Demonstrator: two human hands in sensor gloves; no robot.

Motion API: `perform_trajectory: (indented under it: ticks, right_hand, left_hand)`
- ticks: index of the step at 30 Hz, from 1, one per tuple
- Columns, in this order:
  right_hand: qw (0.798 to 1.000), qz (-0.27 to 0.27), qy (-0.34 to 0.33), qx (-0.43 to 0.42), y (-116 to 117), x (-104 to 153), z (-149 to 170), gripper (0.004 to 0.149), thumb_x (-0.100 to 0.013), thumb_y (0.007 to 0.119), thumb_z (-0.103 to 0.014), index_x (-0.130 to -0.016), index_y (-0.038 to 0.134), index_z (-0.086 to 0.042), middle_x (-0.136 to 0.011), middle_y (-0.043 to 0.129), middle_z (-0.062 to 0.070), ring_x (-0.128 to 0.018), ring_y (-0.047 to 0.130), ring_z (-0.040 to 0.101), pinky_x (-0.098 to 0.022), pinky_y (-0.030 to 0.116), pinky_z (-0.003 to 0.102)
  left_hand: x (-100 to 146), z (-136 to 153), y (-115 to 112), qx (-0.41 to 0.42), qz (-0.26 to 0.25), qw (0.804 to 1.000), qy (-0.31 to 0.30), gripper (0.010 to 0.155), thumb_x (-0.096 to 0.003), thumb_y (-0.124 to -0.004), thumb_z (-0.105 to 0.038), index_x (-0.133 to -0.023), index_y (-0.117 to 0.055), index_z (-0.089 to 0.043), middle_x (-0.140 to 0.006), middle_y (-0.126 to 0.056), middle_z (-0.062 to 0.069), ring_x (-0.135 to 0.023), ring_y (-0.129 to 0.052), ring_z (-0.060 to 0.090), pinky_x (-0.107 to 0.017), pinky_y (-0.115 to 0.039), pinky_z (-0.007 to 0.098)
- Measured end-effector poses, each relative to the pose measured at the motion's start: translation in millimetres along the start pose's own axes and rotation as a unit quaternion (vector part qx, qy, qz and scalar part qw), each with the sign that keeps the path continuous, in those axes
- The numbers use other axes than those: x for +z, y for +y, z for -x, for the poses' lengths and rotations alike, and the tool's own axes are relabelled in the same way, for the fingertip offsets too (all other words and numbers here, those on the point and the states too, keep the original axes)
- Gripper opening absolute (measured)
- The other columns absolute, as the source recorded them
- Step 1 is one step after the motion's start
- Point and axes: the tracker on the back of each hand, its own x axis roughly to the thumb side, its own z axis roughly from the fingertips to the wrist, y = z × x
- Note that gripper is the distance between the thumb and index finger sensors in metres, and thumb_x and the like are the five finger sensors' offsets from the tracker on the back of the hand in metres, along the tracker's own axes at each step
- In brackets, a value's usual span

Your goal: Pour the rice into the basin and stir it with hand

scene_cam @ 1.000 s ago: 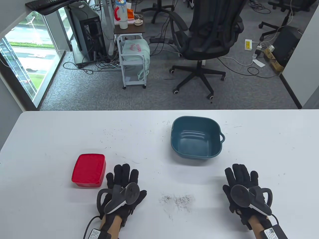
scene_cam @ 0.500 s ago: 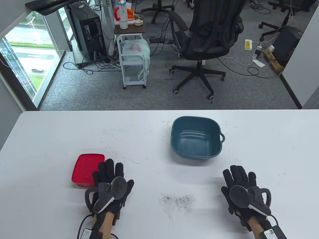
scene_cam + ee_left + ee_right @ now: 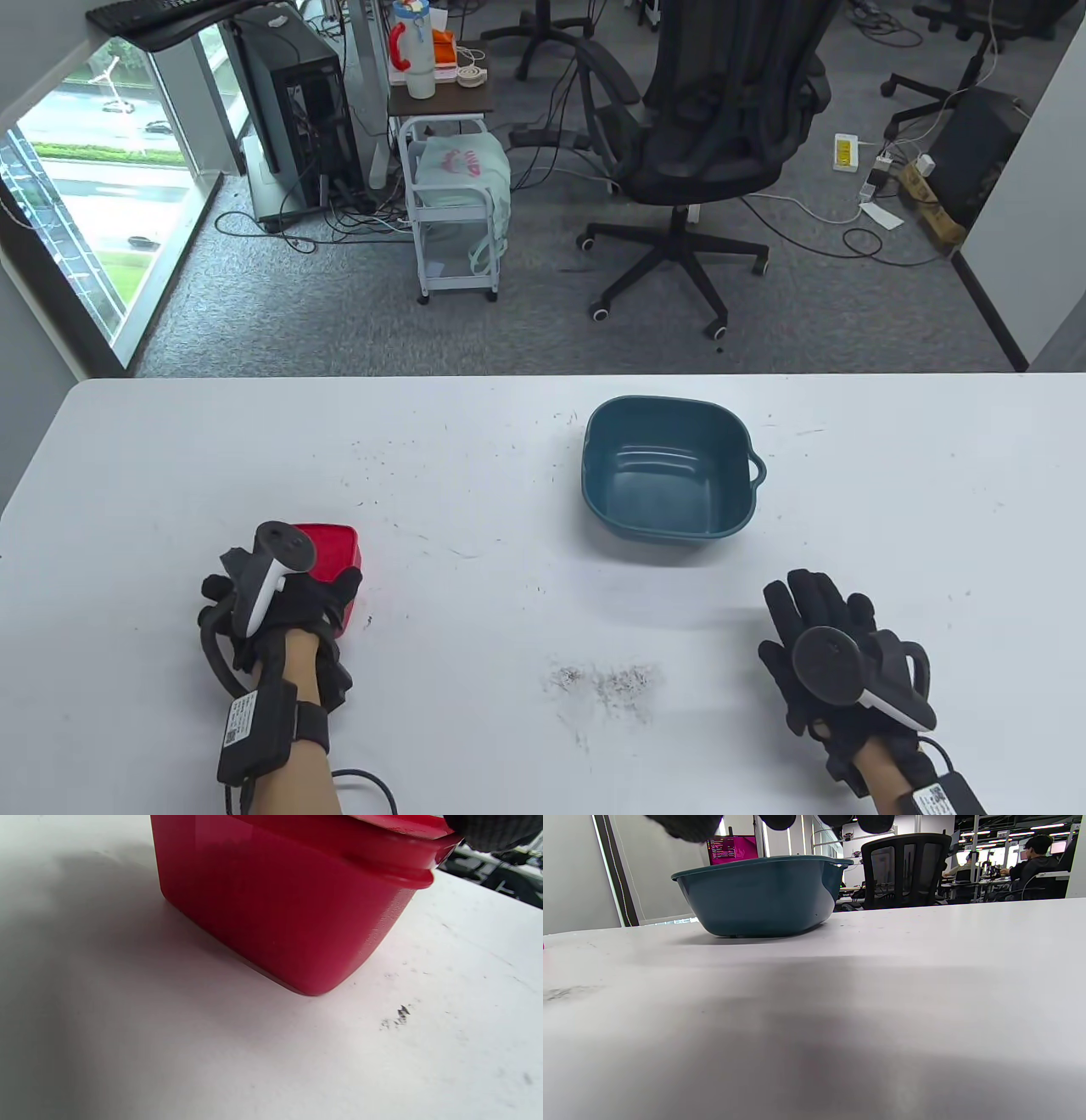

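Two hands: the left hand (image 3: 280,594) lies over the red lidded box (image 3: 335,543) near the surface's front left; a fingertip (image 3: 488,832) touches the lid's rim, though whether the fingers grip it I cannot tell. The right hand (image 3: 819,632) lies flat, fingers spread, at front right, holding nothing.
Basin: the teal basin (image 3: 670,471) stands empty mid-surface, well apart from both hands.
Open room: bare white surface (image 3: 475,475) between box and basin, and along the far edge.
Surface marks: a dark gritty smear (image 3: 607,679) lies between the hands.
Room: an office chair (image 3: 704,127) and a small cart (image 3: 454,212) stand on grey carpet beyond the far edge.
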Motion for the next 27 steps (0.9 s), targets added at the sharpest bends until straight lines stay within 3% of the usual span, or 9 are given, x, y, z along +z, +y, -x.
perform_trajectory:
  ticks: [6,9,14,17,19,21,24,27]
  right_hand:
    - [1.0,-0.01,0.006,0.0,1,0,0,0.071,-0.037,0.072,-0.044,-0.099,0.055,-0.015,-0.105,0.048,0.023,-0.097,0.056,0.051,-0.06,0.046,0.079]
    - [1.0,-0.011,0.007,-0.003,1,0,1,0.071,-0.037,0.072,-0.044,-0.099,0.055,-0.015,-0.105,0.048,0.023,-0.097,0.056,0.051,-0.06,0.046,0.079]
    - [1.0,-0.017,0.014,-0.016,1,0,5,0.07,-0.037,0.072,-0.044,-0.099,0.055,-0.015,-0.105,0.048,0.023,-0.097,0.056,0.051,-0.06,0.046,0.079]
    - [0.999,-0.017,0.014,-0.03,-1,0,8,0.07,-0.037,0.072,-0.043,-0.099,0.056,-0.014,-0.105,0.049,0.023,-0.096,0.056,0.051,-0.06,0.046,0.079]
    - [0.999,-0.019,0.013,-0.04,-1,-1,10,0.07,-0.037,0.072,-0.043,-0.099,0.056,-0.014,-0.105,0.049,0.023,-0.096,0.056,0.052,-0.06,0.046,0.079]
    - [0.999,-0.023,0.012,-0.046,0,-2,12,0.07,-0.037,0.072,-0.043,-0.099,0.056,-0.014,-0.105,0.049,0.023,-0.096,0.057,0.052,-0.06,0.046,0.079]
    - [0.998,-0.03,0.01,-0.051,1,-2,12,0.07,-0.037,0.072,-0.043,-0.099,0.056,-0.014,-0.105,0.049,0.023,-0.096,0.057,0.052,-0.06,0.046,0.079]
    - [0.998,-0.034,0.005,-0.058,1,-2,12,0.069,-0.037,0.072,-0.043,-0.099,0.057,-0.014,-0.105,0.05,0.024,-0.096,0.057,0.052,-0.06,0.046,0.078]
  left_hand:
    - [-4,-7,2,-0.037,0.038,0.998,0.015,0.131,-0.0222,-0.081,-0.077,-0.114,-0.008,-0.019,-0.117,-0.003,0.03,-0.106,-0.024,0.067,-0.072,-0.039,0.083]
    - [-5,-9,4,-0.033,0.016,0.999,0.01,0.131,-0.0228,-0.086,-0.074,-0.114,-0.012,-0.015,-0.116,-0.011,0.034,-0.103,-0.039,0.069,-0.071,-0.056,0.079]
    - [-1,-10,8,-0.011,-0.036,0.999,-0.032,0.135,-0.0168,-0.097,-0.07,-0.113,-0.027,-0.008,-0.114,-0.028,0.038,-0.097,-0.059,0.071,-0.059,-0.073,0.083]
    - [12,-21,8,0.013,-0.04,0.993,-0.111,0.134,-0.0162,-0.098,-0.07,-0.113,-0.028,-0.009,-0.114,-0.029,0.037,-0.097,-0.059,0.07,-0.06,-0.072,0.083]
    - [26,-36,7,0.025,-0.004,0.982,-0.187,0.133,-0.0174,-0.098,-0.07,-0.113,-0.027,-0.01,-0.115,-0.027,0.036,-0.099,-0.056,0.069,-0.063,-0.069,0.082]
    - [48,-63,2,0.017,0.043,0.956,-0.289,0.133,-0.018,-0.098,-0.07,-0.114,-0.027,-0.011,-0.116,-0.026,0.034,-0.101,-0.054,0.068,-0.065,-0.067,0.082]
    - [82,-103,-12,-0.019,0.056,0.93,-0.362,0.132,-0.018,-0.098,-0.069,-0.114,-0.029,-0.013,-0.118,-0.026,0.032,-0.103,-0.053,0.067,-0.067,-0.064,0.082]
    - [117,-146,-39,-0.087,0.069,0.893,-0.436,0.131,-0.0169,-0.098,-0.07,-0.115,-0.031,-0.014,-0.118,-0.028,0.031,-0.103,-0.055,0.065,-0.068,-0.064,0.081]
